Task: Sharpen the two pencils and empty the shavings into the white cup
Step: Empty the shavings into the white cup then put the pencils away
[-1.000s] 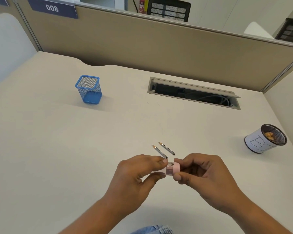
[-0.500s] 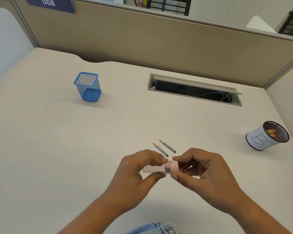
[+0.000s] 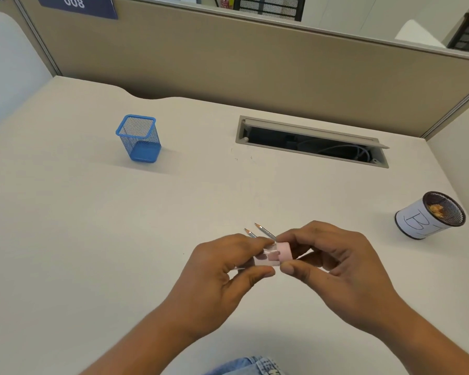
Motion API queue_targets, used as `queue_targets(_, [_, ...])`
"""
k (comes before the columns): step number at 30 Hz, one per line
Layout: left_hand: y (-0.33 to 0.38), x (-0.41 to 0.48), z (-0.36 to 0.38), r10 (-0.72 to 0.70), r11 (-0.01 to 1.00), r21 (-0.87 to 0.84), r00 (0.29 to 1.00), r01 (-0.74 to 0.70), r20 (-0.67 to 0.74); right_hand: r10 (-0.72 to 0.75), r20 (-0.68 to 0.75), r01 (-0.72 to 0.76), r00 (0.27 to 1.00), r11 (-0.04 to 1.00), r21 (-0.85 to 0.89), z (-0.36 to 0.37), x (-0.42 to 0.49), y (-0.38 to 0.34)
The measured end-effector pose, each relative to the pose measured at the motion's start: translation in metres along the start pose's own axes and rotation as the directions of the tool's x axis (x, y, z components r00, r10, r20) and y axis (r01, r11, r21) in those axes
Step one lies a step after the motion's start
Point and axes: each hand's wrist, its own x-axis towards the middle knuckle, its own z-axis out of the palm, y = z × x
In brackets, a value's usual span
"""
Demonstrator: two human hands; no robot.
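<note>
Left hand (image 3: pixel 214 277) grips the sharpener's clear container (image 3: pixel 257 259); right hand (image 3: pixel 333 272) pinches its pink cap (image 3: pixel 284 251). Two pencils (image 3: pixel 264 230) lie just beyond both hands.

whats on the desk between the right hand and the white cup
Nothing: in the head view the stretch of desk between the right hand and the white cup is bare.
</note>
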Motion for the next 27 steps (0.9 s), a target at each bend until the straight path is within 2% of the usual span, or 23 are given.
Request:
queue_targets(5, [-0.005,-0.002,0.006,-0.027,0.999,-0.026,0.999,0.026,-0.047,0.007,0.002,-0.007,1.000,0.999,0.037,0.002,0.006,0.005])
queue_targets(8, [-0.009,-0.001,0.005,-0.066,0.998,-0.018,0.998,0.066,-0.023,0.014,0.009,-0.014,1.000,1.000,0.022,0.003,0.011,0.010])
queue_targets(13, [-0.020,0.003,-0.002,-0.145,0.976,0.172,0.988,0.135,0.045,0.023,0.008,-0.023,1.000,0.999,0.030,0.009,0.019,0.023])
queue_targets(17, [-0.027,0.012,-0.001,-0.141,0.940,0.323,0.988,0.114,0.061,-0.029,0.006,0.029,1.000,0.999,-0.030,0.016,0.024,0.034])
queue_targets(23, [-0.044,0.024,0.008,-0.216,0.937,0.287,0.976,0.200,0.024,-0.003,0.001,0.003,1.000,0.995,-0.095,0.020,0.035,0.050])
queue_targets(27, [-0.065,0.030,0.016,-0.259,0.907,0.351,0.965,0.231,0.032,0.100,-0.044,-0.102,0.994,0.993,-0.051,0.020,0.042,0.066])
